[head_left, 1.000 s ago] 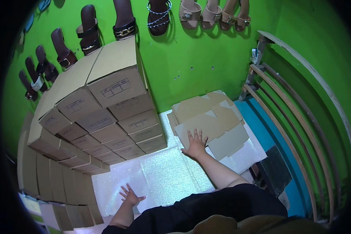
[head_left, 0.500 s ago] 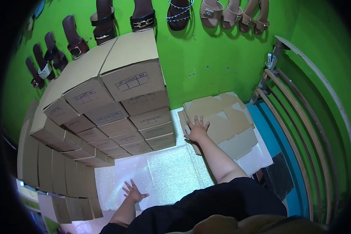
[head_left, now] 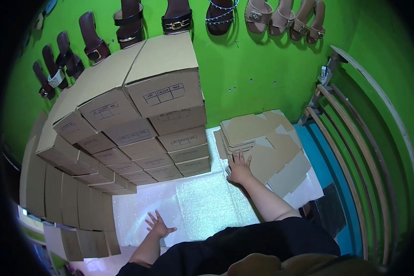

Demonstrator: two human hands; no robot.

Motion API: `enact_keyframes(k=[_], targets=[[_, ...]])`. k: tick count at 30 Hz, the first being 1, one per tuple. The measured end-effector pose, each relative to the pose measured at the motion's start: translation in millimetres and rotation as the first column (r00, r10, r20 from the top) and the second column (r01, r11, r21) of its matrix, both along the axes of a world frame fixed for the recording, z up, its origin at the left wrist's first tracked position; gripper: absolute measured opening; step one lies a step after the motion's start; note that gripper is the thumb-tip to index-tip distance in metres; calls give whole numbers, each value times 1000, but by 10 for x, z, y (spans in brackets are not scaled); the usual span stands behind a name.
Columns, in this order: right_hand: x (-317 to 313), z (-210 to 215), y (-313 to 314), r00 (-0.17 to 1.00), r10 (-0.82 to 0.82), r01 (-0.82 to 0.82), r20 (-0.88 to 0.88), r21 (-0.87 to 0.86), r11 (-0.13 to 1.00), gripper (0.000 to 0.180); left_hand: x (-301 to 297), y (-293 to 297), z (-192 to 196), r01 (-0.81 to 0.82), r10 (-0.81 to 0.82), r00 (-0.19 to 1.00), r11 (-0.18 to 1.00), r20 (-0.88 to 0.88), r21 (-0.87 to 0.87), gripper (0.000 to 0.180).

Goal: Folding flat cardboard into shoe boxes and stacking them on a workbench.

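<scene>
Slightly nearer the body than half a second ago, the right hand (head_left: 239, 171) now rests on the near-left part of a stack of flat, brown cardboard blanks (head_left: 283, 149). Its fingers are spread; layered edges show just beyond their tips, and the stack reaches away to their right. Left of them, the left hand (head_left: 158, 227) has fingers fanned wide over a shiny white sheet (head_left: 202, 198). Beyond its fingertips rise stacked brown cardboard boxes (head_left: 165, 94); farther off, strappy sandals (head_left: 221, 18) line a bright green wall (head_left: 257, 64).

More cardbd edges (head_left: 238, 144) now visible
</scene>
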State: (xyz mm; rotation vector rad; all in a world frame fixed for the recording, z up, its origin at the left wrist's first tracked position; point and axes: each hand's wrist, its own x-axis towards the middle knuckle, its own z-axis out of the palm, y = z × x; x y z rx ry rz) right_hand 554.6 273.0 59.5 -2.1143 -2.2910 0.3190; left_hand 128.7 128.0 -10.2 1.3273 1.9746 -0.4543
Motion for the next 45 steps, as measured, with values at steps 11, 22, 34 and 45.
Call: enact_keyframes(k=[11,22,34,45], targets=[[366,-311,-733,947,-307,321,-92,261,911,70,15,-2,49,17,-17,1000,1000,5,-15,153],[695,101,-1010,916,-367,396,-161,500,770,55,2,18,34,9,-9,1000,1000,23,-19,152],[684,1516,-1910,921,-318,374,-227,745,552,49,-64,-55,74,22,-23,998,1000,58,4,143],[169,2595,-3199,955,-2,226,-295,727,648,32,-366,-286,-179,-69,-31,942,957,335,283,111]])
